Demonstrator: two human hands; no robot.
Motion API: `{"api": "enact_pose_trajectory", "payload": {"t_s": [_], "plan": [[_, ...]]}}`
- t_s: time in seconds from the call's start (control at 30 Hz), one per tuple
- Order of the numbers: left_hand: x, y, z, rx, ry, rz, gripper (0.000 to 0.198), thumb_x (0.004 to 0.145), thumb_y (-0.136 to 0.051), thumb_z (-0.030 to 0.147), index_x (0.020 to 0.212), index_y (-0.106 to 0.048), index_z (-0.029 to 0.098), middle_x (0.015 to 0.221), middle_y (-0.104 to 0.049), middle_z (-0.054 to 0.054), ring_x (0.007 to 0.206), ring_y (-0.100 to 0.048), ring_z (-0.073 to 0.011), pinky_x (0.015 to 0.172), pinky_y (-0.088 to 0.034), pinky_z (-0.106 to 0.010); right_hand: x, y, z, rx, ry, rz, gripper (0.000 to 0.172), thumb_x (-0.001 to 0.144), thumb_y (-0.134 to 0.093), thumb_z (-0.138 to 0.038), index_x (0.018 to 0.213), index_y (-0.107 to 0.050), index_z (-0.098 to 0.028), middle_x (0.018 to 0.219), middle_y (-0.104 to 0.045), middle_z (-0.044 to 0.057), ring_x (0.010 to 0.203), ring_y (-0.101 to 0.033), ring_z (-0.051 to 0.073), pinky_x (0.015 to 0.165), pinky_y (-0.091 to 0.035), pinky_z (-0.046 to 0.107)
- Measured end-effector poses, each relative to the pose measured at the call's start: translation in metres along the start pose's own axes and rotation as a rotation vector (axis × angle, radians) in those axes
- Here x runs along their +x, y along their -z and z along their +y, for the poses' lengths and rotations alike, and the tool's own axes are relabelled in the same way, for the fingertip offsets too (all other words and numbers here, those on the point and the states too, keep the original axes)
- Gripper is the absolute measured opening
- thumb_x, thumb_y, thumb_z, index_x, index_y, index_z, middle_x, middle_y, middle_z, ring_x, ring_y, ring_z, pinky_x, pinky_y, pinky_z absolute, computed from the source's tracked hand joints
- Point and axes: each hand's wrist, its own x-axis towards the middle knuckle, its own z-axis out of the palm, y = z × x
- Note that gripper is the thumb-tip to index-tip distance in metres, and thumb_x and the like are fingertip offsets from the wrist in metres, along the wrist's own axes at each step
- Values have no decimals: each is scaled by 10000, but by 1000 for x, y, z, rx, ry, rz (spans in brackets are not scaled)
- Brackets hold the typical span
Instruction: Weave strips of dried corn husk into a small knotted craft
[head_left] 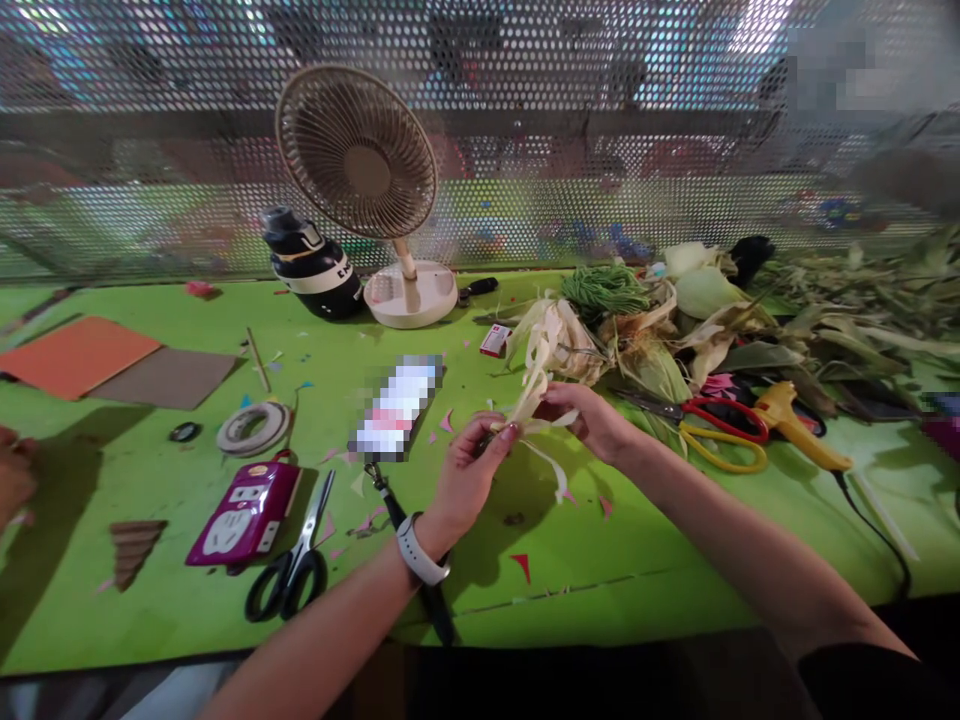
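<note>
Above the green table (pixel 180 620), my left hand (pixel 469 475) and my right hand (pixel 589 415) both pinch a pale strip of dried corn husk (pixel 534 395). The left hand, with a white watch at the wrist, grips the strip's lower end. Fingers of the right hand close on it a little higher and to the right. A thin curl of husk (pixel 556 475) hangs down between the hands. A pile of corn husks (pixel 600 345) lies just behind.
Black scissors (pixel 292 570), a pink box (pixel 244 512) and a tape roll (pixel 253 428) lie left. A desk fan (pixel 367 170) and dark bottle (pixel 311 265) stand behind. Red-and-yellow scissors (pixel 720 435) and a yellow glue gun (pixel 799 425) lie right. Another person's hand (pixel 13 480) shows far left.
</note>
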Motion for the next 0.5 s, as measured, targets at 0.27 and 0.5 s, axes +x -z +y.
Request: {"api": "enact_pose_trajectory", "payload": {"t_s": [0.27,0.5], "plan": [[-4,-4,3,16,115,-124,246,724,-711,376,723,-577,170,658,-688,-20,551,-616,-114,485,-476,-194,1,-9,3,-70,160,177,294,717,-694,-456,748,-638,-170,569,-537,-35,497,-462,83,501,-380,226],[-7,-6,5,8,182,-237,244,737,-699,388,751,-631,154,577,-662,-16,500,-605,-112,498,-480,-205,-2,-12,6,-231,236,249,317,761,-643,-494,794,-624,-179,609,-528,-20,453,-409,75,422,-332,218]]}}
